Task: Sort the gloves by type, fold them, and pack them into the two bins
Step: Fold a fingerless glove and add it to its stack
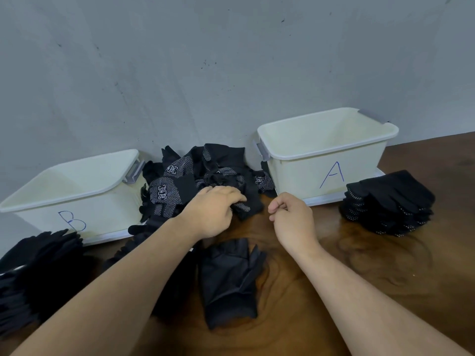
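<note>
gripping a dotted glove [244, 208] at the near edge of the loose pile [205, 170], your left hand [213, 209] has its fingers curled over the cloth at about 12 o'clock on the table [385, 278]. your right hand [290, 219] sits just beside it toward 1 o'clock, loosely clenched with thumb against forefinger, nothing visible in it, and a little apart from the glove. expect the glove to be light, soft and floppy, with rubbery dots that may catch on its neighbours. a pinch at the cuff or a flat edge should drag fewer others along than a grab in the middle. the pile lies between the bin marked b [77, 191] at 10 o'clock and the bin marked a [326, 155] at 1 o'clock, with no gloves visible inside either from here. a dotted stack [388, 204] lies at 3 o'clock, a plain stack [38, 265] at 9 o'clock, and a folded plain bundle [228, 278] at 6 o'clock, between your forearms.
</note>
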